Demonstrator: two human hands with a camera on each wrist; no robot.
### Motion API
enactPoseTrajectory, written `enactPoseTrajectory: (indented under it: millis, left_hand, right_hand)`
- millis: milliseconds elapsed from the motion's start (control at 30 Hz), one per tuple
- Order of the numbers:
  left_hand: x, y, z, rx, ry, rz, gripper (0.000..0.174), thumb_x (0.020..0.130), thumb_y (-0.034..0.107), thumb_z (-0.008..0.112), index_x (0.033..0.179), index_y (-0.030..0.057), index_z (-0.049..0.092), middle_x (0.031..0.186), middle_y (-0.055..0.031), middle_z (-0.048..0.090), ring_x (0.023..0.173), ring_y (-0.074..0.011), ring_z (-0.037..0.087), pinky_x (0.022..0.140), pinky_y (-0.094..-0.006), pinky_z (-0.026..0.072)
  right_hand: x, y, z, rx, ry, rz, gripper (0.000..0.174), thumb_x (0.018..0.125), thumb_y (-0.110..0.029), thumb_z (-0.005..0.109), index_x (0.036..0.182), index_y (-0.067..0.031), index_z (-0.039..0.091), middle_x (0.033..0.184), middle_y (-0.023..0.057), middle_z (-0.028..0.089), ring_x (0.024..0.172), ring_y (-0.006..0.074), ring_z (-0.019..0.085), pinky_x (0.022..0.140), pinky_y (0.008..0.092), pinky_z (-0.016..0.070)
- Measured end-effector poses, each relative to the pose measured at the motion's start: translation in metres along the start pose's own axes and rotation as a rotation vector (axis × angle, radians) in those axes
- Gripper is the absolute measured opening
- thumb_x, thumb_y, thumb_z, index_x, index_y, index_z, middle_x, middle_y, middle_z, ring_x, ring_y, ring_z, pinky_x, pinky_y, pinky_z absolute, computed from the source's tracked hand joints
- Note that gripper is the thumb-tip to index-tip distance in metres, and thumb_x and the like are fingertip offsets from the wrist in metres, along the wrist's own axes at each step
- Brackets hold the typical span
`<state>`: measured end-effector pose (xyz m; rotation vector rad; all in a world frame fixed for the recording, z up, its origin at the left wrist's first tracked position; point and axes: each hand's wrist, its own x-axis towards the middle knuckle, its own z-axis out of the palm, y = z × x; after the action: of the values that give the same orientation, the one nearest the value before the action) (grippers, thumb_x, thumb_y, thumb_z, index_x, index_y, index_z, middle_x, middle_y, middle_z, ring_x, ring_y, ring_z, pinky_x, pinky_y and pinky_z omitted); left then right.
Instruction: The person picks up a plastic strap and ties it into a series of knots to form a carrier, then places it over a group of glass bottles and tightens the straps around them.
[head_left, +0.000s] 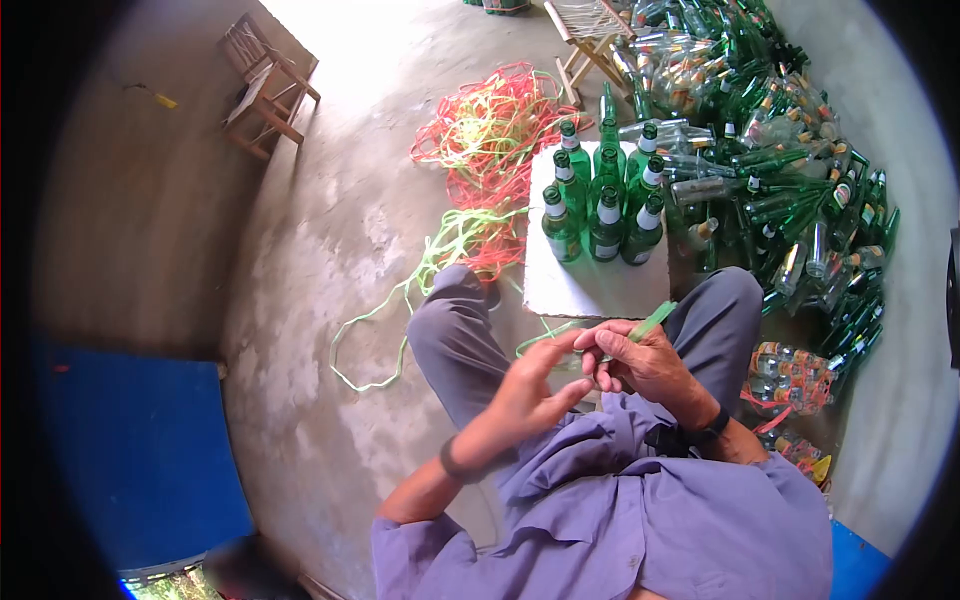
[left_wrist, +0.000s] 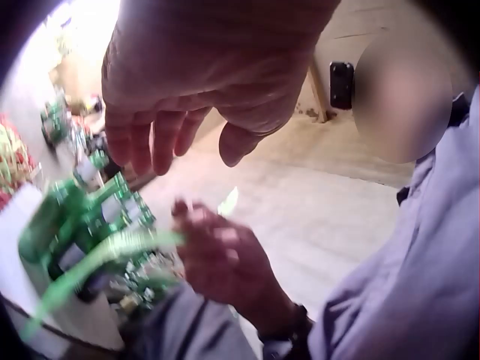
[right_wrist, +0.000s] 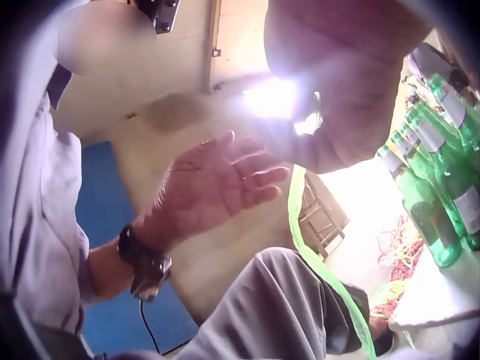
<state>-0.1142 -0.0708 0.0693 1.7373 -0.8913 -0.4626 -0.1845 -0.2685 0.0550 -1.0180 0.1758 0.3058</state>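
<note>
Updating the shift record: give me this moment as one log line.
right hand: holds green strap | left hand: near right, holding nothing | green glass bottles: upright on white slab

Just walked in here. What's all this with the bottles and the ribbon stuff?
A person, apparently seated, has a green strip in the right hand. The left hand is close by, fingers loose, holding nothing. Just ahead, a cluster of green bottles stands upright on a white block. Beyond the block on the left is a tangle of red and green strips, and on the right a big heap of bottles.
</note>
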Motion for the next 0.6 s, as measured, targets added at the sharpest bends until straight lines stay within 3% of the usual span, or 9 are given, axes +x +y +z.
enactPoseTrajectory:
  millis: [67,100,167,333,433,467,533,600]
  left_hand:
    - [-0.007,-0.021,0.023,-0.207,-0.096,-0.218,0.031,0.093,0.013,0.064,0.12,-0.0026,0.061,0.099,-0.0053,0.065,0.092,-0.0118,0.059,0.083,-0.0278,0.0475]
    - [-0.01,-0.02,0.026,-0.204,-0.096,-0.216,0.031,0.093,0.013,0.064,0.12,-0.0026,0.061,0.099,-0.0053,0.065,0.092,-0.0118,0.059,0.083,-0.0278,0.0475]
    - [-0.013,-0.018,0.03,-0.38,-0.067,-0.364,0.021,0.098,0.014,0.059,0.11,-0.0019,0.064,0.085,0.0039,0.059,0.077,-0.0036,0.049,0.068,-0.0208,0.0422]
    - [-0.011,-0.011,0.014,-0.414,0.063,-0.341,0.018,0.1,0.015,0.057,0.099,-0.0003,0.066,0.077,0.0075,0.052,0.069,-0.0016,0.043,0.06,-0.0191,0.0356]
    - [-0.009,-0.009,0.017,-0.24,0.043,-0.352,0.019,0.099,0.016,0.057,0.096,-0.0009,0.065,0.073,0.0061,0.051,0.067,-0.0026,0.042,0.058,-0.0209,0.0359]
    - [-0.007,-0.012,0.019,-0.231,0.038,-0.345,0.019,0.099,0.016,0.057,0.096,-0.0009,0.065,0.073,0.0061,0.051,0.067,-0.0026,0.042,0.058,-0.0209,0.0359]
    - [-0.002,-0.015,0.027,-0.09,-0.098,-0.321,0.02,0.099,0.017,0.059,0.095,-0.0021,0.065,0.072,0.0055,0.051,0.066,-0.0038,0.041,0.057,-0.0229,0.0363]
    - [0.005,-0.016,0.034,-0.114,-0.126,-0.323,0.021,0.098,0.018,0.06,0.095,-0.0033,0.063,0.069,0.0056,0.048,0.064,-0.005,0.041,0.055,-0.0249,0.0362]
  right_hand:
    - [-0.005,-0.013,0.0,0.128,0.006,-0.05,0.035,0.105,-0.023,0.046,0.116,0.0072,0.059,0.089,0.0102,0.064,0.064,0.0101,0.061,0.053,0.0208,0.0473]
    - [-0.009,-0.021,0.002,0.143,0.071,-0.082,0.032,0.104,-0.023,0.048,0.111,0.0064,0.06,0.082,0.0099,0.065,0.058,0.0108,0.059,0.049,0.0202,0.0456]
    - [-0.014,-0.027,-0.015,0.154,0.128,-0.132,0.032,0.103,-0.023,0.049,0.113,0.006,0.06,0.085,0.0095,0.065,0.06,0.0101,0.059,0.05,0.0205,0.0458]
    - [-0.022,-0.026,-0.064,0.336,0.285,-0.241,0.032,0.101,-0.021,0.054,0.12,0.0036,0.058,0.094,0.0099,0.066,0.063,0.0084,0.059,0.049,0.0206,0.0447]
    - [-0.028,-0.026,-0.079,0.044,0.506,-0.377,0.044,0.096,-0.016,0.06,0.134,0.0028,0.048,0.114,0.0128,0.065,0.065,0.0061,0.058,0.051,0.0189,0.044]
    - [-0.03,-0.025,-0.085,0.05,0.505,-0.388,0.044,0.096,-0.016,0.06,0.134,0.0028,0.048,0.114,0.0128,0.065,0.065,0.0061,0.058,0.051,0.0189,0.044]
    - [-0.035,-0.021,-0.092,-0.219,0.754,-0.512,0.049,0.094,-0.014,0.062,0.137,0.0039,0.046,0.118,0.0124,0.063,0.067,0.0055,0.058,0.053,0.0176,0.0444]
    - [-0.041,-0.017,-0.097,-0.232,0.818,-0.487,0.052,0.093,-0.012,0.063,0.139,0.0045,0.044,0.121,0.0121,0.061,0.069,0.0053,0.058,0.054,0.0168,0.0446]
